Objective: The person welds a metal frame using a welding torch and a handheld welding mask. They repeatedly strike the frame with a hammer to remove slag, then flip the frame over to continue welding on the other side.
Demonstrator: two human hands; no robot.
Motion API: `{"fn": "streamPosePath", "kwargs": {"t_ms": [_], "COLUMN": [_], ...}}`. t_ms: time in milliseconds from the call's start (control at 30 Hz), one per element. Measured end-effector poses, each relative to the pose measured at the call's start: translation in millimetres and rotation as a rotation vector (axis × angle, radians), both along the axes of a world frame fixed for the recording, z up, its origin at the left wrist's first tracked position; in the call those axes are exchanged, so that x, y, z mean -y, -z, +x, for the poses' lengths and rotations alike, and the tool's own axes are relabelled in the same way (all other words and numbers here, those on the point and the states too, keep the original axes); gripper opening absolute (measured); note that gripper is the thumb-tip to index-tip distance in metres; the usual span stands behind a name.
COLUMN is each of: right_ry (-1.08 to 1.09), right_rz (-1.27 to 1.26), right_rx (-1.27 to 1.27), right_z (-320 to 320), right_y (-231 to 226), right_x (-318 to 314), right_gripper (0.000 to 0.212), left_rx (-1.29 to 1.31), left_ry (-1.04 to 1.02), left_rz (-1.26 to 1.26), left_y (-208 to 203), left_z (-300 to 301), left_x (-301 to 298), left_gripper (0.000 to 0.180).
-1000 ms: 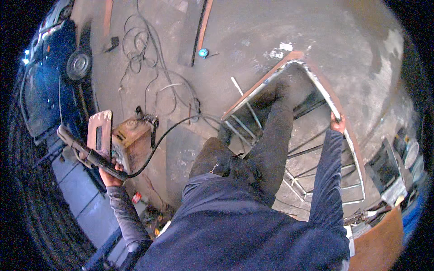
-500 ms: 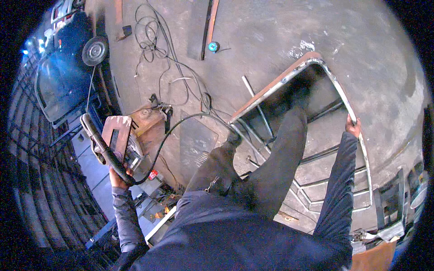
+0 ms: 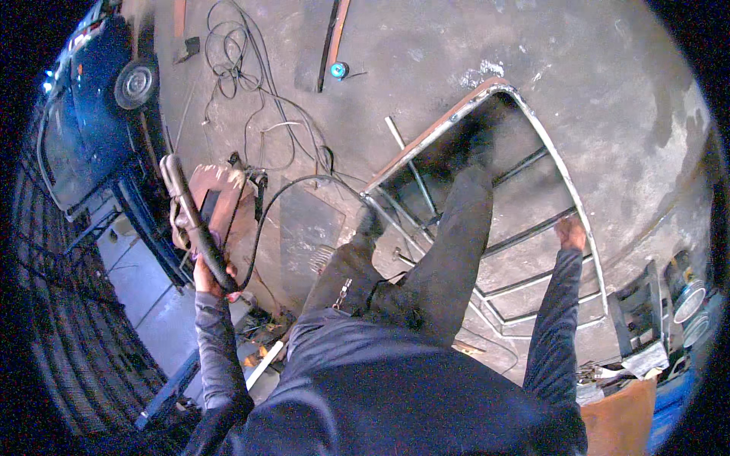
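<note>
My left hand (image 3: 209, 275) is closed around the dark handle of a welding electrode holder (image 3: 199, 237), whose black cable (image 3: 266, 220) loops away to the right. A brown welding shield (image 3: 220, 184) with a rectangular window sits right behind the holder; whether my fingers also grip it is hidden. On my right, a welded metal frame (image 3: 561, 163) with rounded corners and several crossbars leans around my right leg. My right hand (image 3: 572, 232) is closed at the end of one crossbar (image 3: 525, 234), just inside the frame's long right side.
Tangled cables (image 3: 243, 57) lie on the concrete floor. Farther off are a blue tape measure (image 3: 339, 70) and long metal strips (image 3: 332, 45). A blue vehicle (image 3: 95, 114) stands at far left. Metal parts (image 3: 642, 327) and an orange-brown panel (image 3: 620, 418) are at lower right.
My right hand has shifted from the frame's outer side down to a crossbar end. The frame has tilted slightly. My left hand still holds the electrode holder, now more upright, and the whole view has shifted.
</note>
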State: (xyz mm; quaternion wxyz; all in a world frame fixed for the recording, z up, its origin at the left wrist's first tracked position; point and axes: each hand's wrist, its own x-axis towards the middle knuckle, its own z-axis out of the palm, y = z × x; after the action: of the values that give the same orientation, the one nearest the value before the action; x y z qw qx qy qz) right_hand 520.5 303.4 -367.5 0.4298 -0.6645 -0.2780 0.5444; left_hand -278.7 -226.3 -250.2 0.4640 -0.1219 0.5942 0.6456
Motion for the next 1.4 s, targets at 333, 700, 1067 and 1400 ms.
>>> {"fn": "streamPosePath", "kwargs": {"t_ms": [333, 700, 1067, 1400], "right_ry": [-0.196, -0.363, -0.483, -1.326], "right_rz": [-0.041, 0.079, 0.23, 0.473], "right_rx": [0.17, 0.45, 0.528, -0.096], "right_z": [-127, -366, -496, -681], "right_y": [-93, -115, -179, -221], "right_x": [203, 490, 585, 607], "right_gripper": [0.031, 0.02, 0.029, 0.066], "left_rx": [-0.088, -0.046, -0.09, -0.3], "left_ry": [0.036, -0.034, 0.001, 0.237], "left_rz": [-0.018, 0.386, 0.378, 0.321], "left_y": [5, 74, -12, -71], "left_z": [4, -78, -149, -60], "left_x": [52, 237, 300, 185], "left_gripper": [0.031, 0.03, 0.03, 0.032]}}
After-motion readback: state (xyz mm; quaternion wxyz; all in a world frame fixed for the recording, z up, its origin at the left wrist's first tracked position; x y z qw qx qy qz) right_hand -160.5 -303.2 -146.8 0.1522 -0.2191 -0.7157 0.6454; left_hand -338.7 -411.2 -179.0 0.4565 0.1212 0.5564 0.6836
